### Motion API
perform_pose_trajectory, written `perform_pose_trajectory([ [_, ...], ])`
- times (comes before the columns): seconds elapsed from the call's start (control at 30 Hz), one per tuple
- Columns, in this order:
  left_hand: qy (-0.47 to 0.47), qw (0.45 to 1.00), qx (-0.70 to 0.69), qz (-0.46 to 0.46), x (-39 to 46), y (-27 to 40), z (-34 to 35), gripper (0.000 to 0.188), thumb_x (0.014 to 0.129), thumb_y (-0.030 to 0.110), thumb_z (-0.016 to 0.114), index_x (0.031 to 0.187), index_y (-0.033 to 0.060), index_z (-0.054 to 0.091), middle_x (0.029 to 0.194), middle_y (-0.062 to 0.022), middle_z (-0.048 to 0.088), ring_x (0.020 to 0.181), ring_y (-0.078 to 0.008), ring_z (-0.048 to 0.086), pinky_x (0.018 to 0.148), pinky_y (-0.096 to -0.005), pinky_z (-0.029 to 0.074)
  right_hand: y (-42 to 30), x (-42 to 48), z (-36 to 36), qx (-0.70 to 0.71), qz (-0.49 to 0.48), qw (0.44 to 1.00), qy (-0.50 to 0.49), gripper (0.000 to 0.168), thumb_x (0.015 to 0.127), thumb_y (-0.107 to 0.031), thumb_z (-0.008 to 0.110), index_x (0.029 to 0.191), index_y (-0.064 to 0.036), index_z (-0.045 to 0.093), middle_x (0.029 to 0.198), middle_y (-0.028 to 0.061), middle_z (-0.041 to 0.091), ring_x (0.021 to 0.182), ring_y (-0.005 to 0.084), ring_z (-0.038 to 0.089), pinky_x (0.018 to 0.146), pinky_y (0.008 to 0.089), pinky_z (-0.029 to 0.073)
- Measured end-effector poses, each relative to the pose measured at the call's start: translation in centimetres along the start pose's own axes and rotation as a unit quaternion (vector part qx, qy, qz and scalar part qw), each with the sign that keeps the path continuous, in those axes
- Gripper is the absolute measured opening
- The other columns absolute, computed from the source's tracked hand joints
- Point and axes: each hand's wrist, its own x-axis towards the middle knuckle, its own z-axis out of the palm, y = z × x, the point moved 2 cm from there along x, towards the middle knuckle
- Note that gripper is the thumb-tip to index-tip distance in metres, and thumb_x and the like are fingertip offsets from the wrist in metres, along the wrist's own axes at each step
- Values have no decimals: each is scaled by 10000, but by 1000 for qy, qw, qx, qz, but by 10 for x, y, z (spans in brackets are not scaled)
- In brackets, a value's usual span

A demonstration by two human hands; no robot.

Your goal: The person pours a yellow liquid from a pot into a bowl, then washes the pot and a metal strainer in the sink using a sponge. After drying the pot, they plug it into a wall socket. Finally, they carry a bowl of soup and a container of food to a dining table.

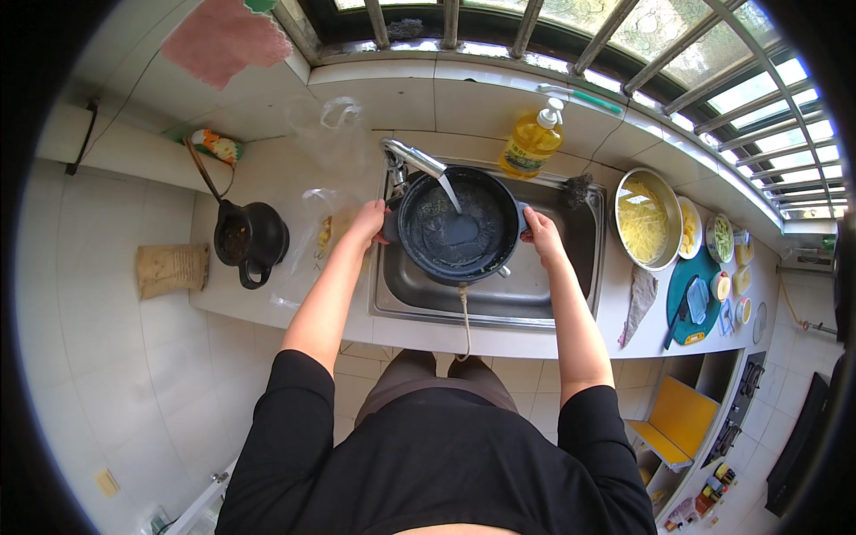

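A dark two-handled pot point(428, 247) is held level over the stainless steel sink point(548, 294). My left hand point(369, 223) grips its left side handle, and my right hand point(543, 234) has the right one. Water streams from the chrome faucet point(418, 159) into the pot, where some shallow water covers the bottom. Small pale bits cling to the inner wall. Below the near rim, a cream cord point(466, 328) with a thicker end hangs over the counter's front edge; I cannot tell whether it joins the pot.
Behind the sink stands a yellow soap pump bottle point(533, 142). To the right are a steel bowl point(620, 231) of shredded pale food, a grey cloth point(640, 301) and a teal cutting board point(682, 274) with a knife point(677, 324). Leftward sit plastic bags point(304, 251) and a black clay pot point(271, 234).
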Motion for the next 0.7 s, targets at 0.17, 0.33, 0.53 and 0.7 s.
perform_pose_trajectory([
  [0.17,9,1000,10,-1,-2,2,0,367,982,347,334,979,28,514,799,-104,564,581,-232,579,396,-372,521,-2,-1,2,-1,3,1000,8,384,931,-414,519,930,-51,645,711,-3,593,607,89,523,618,235,444],
  [0.33,2,1000,15,-4,0,1,0,372,984,342,334,956,21,521,784,-109,566,580,-235,582,396,-370,520,1,1,0,-5,11,1000,-1,370,934,-418,508,943,-74,645,704,-24,586,608,80,517,631,229,449],
  [0.53,1,1000,23,5,-1,1,0,380,986,350,333,929,26,524,749,-105,566,549,-238,579,399,-365,518,0,0,2,0,11,1000,6,379,932,-407,519,922,-47,641,698,-2,580,606,93,513,616,237,435],
  [0.7,-7,1000,20,2,-4,2,0,374,986,352,335,909,39,525,729,-95,565,533,-229,575,399,-357,511,2,1,2,2,12,1000,7,383,932,-407,520,918,-44,640,701,-1,582,609,94,515,621,237,439],
])
